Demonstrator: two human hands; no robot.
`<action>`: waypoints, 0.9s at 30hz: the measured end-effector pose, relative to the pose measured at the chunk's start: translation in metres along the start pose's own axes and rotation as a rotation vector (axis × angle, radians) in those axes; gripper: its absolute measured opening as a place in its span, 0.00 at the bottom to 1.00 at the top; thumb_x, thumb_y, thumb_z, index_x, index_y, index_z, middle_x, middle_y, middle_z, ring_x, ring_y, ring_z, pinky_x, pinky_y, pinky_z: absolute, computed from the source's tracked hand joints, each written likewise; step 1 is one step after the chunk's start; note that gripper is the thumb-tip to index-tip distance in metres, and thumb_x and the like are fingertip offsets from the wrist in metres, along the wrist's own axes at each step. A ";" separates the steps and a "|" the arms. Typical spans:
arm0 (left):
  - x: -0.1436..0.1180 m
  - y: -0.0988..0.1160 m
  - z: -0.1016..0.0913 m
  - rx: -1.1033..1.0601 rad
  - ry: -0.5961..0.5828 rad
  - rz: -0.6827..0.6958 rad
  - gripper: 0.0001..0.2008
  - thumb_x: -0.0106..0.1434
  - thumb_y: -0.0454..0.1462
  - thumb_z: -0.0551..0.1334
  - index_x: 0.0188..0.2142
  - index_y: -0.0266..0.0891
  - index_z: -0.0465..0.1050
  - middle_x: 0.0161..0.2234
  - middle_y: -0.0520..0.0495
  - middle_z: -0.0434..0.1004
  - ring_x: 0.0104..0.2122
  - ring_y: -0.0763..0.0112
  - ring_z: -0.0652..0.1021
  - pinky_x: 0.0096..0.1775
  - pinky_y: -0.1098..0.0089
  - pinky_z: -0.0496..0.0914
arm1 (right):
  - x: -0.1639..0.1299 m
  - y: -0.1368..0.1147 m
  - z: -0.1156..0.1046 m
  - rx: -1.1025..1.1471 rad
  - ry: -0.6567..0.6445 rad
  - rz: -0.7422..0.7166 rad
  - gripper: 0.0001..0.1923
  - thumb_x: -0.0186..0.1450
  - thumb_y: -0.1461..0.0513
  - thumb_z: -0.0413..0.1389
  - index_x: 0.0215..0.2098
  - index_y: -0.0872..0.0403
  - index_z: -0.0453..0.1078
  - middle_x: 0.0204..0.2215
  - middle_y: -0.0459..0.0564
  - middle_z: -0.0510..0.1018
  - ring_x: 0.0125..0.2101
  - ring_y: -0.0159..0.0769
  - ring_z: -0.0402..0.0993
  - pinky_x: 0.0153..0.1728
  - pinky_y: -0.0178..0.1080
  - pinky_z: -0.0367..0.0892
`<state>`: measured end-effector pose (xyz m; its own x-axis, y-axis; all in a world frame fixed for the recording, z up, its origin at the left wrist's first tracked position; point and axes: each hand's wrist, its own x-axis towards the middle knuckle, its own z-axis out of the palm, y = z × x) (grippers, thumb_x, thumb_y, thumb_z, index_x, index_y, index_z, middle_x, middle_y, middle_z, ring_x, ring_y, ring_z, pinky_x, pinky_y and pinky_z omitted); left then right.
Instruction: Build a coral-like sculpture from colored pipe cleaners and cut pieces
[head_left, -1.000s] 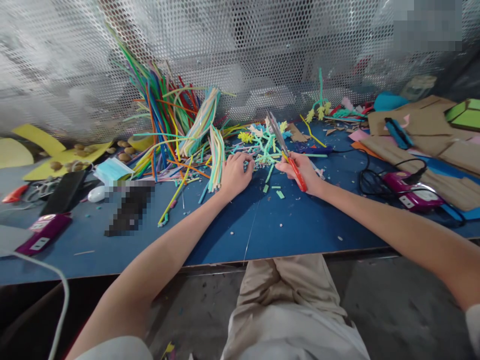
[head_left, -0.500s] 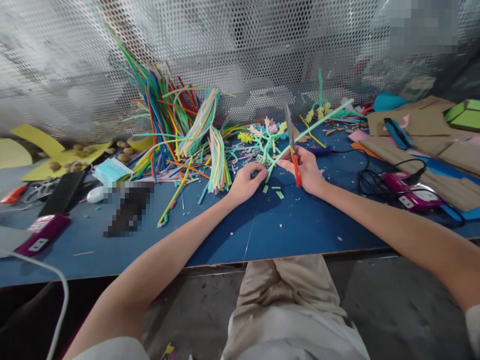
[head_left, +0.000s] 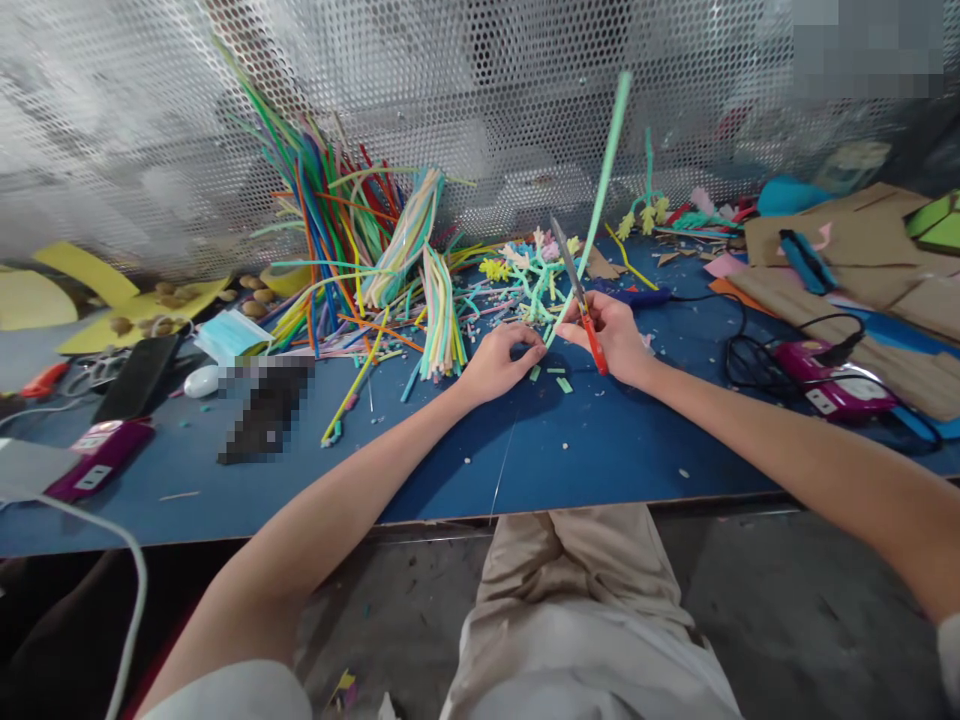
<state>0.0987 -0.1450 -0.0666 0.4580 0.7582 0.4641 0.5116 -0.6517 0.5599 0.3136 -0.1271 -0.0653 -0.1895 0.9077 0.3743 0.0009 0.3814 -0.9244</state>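
The green stem (head_left: 606,170) now stands steeper than before over the bench (head_left: 615,450). The left hand (head_left: 501,364) pinches its lower end; the right hand (head_left: 613,338) grips red-handled scissors (head_left: 579,293), blades pointing forward.

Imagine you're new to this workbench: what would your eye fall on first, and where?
Probably the tall, many-coloured sheaf of fuzzy pipe cleaners, left of centre before the grey perforated metal screen. Next, the long, pale-green fuzzy stem rising just right of centre, and the red-handled metal scissors near its lower part, in the right hand.
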 end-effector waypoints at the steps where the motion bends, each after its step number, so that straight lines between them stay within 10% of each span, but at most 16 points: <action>1: 0.000 0.001 -0.003 0.039 -0.015 0.038 0.11 0.73 0.41 0.60 0.36 0.40 0.76 0.40 0.47 0.82 0.43 0.65 0.80 0.52 0.61 0.72 | 0.000 -0.001 0.000 0.005 -0.006 -0.001 0.21 0.52 0.52 0.73 0.33 0.51 0.70 0.27 0.42 0.74 0.26 0.31 0.65 0.30 0.39 0.64; 10: -0.006 0.006 -0.045 0.545 -0.276 0.289 0.10 0.72 0.45 0.63 0.44 0.42 0.78 0.56 0.44 0.77 0.58 0.53 0.72 0.58 0.52 0.65 | 0.001 0.000 -0.003 0.024 0.017 0.032 0.20 0.52 0.53 0.73 0.33 0.51 0.69 0.25 0.41 0.69 0.25 0.30 0.61 0.28 0.38 0.59; 27: -0.004 0.005 -0.016 0.386 -0.371 0.291 0.13 0.77 0.47 0.57 0.44 0.43 0.75 0.51 0.45 0.79 0.53 0.59 0.74 0.54 0.60 0.63 | 0.003 0.013 -0.005 0.064 0.023 0.055 0.19 0.54 0.53 0.72 0.34 0.50 0.69 0.26 0.42 0.69 0.26 0.32 0.62 0.27 0.39 0.59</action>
<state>0.0877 -0.1512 -0.0553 0.8057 0.5361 0.2520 0.5222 -0.8436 0.1250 0.3184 -0.1182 -0.0761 -0.1686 0.9311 0.3233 -0.0524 0.3191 -0.9463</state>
